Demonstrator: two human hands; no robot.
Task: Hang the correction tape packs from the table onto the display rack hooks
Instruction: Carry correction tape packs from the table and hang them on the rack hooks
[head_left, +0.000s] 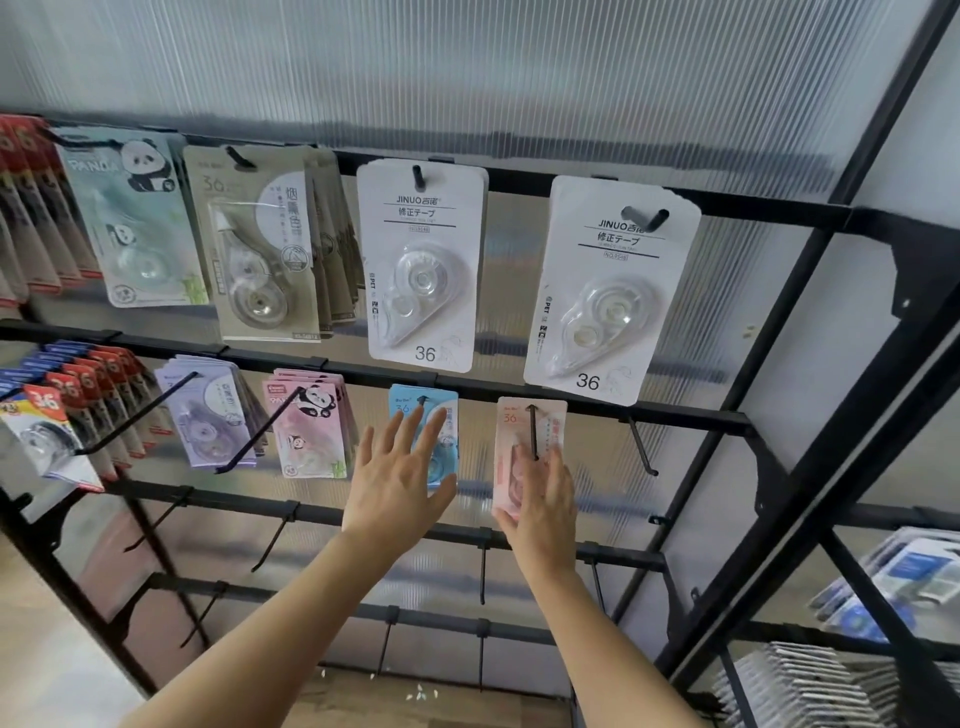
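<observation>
Our two bare forearms come up from the bottom edge, and both hands are at the second row of the black display rack (675, 413). Our left hand (395, 483) has its fingers straight and spread wide, thumb out to the side, and the fingertips lie over the front of a blue correction tape pack (422, 408) that hangs on its hook; we cannot tell if they press it or only touch it. Our right hand (540, 512) covers the lower half of a pink correction tape pack (517, 431), just beside the blue one on the right. Its fingers are close together and lie quite flat on the front of the card, but the thumb is hidden, so we cannot tell if it goes behind the pack. This pink pack is already on the rack: a black hook (533, 434) passes through the hole at its top and points out toward us. To the right, on the same bar, a bare hook (643, 447) sticks out. Above, two stacks of white packs (608, 291) marked 36 hang on the upper bar. At the lower right, behind the frame, more packs (883, 587) lie in piles.
</observation>
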